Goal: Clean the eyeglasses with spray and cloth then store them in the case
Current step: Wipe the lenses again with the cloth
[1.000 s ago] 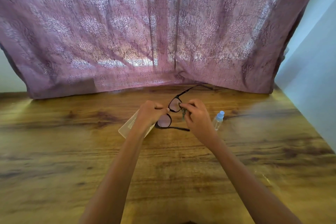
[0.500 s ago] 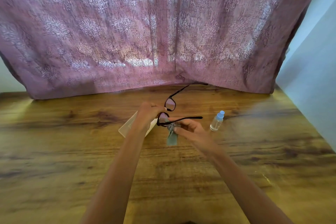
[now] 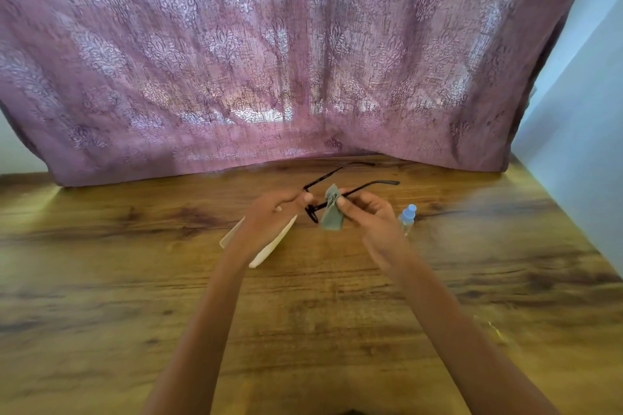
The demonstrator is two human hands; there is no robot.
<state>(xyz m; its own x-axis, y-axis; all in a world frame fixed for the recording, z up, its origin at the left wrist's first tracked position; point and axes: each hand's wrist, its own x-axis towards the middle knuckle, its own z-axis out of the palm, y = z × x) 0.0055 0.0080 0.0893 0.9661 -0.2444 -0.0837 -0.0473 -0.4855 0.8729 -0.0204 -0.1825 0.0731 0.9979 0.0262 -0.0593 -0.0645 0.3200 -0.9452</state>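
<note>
Black-framed eyeglasses (image 3: 367, 186) are held above the wooden table, temples spread and pointing away from me. My left hand (image 3: 269, 216) pinches the frame at its left end. My right hand (image 3: 369, 212) pinches a small grey cloth (image 3: 332, 212) folded around the frame near the right lens. A beige flat case (image 3: 269, 246) lies on the table under my left hand, partly hidden by it. A small clear spray bottle (image 3: 407, 217) with a blue cap stands just right of my right hand.
The wooden table (image 3: 135, 280) stretches wide on both sides and toward me. A mauve patterned curtain (image 3: 269, 61) hangs along the table's far edge. A pale blue wall (image 3: 580, 145) borders the right side.
The glasses have turned so the temples point away and lie flatter. My right hand has brought the grey cloth up from below the frame and wrapped it around the frame.
</note>
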